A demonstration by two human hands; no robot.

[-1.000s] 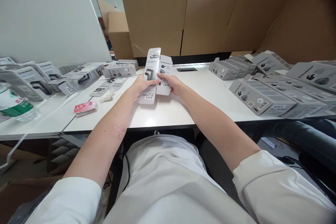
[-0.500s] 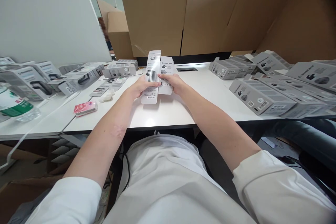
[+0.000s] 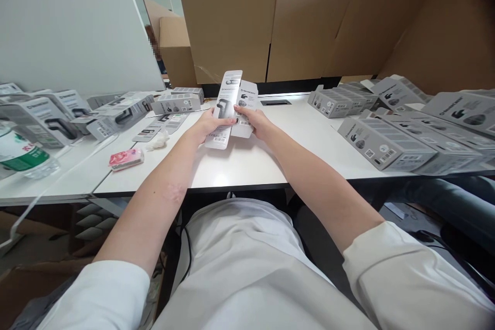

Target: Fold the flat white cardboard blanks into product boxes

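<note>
My left hand (image 3: 207, 126) is closed on a long, flat printed card (image 3: 228, 95) with rounded ends, its thumb lying across the front. A grey-white printed carton (image 3: 248, 97) is in my right hand (image 3: 256, 118), gripped with the thumb on its face. The card overlaps the carton's left side, and both lean to the right above the white table (image 3: 240, 172). Whether the carton is flat or folded out, I cannot tell. More flat printed cards (image 3: 158, 126) lie on the table to the left of my hands.
Rows of grey cartons (image 3: 386, 142) stand at the right. Others (image 3: 127, 105) are piled at the left, near a plastic bottle (image 3: 27, 157). A pink packet (image 3: 126, 159) lies near the front left. Large cardboard panels (image 3: 228, 20) rise behind the table.
The card and carton have tilted further to the right. The card's lower end has risen a little and its printed face has turned, showing less glare. Both hands keep their hold.
</note>
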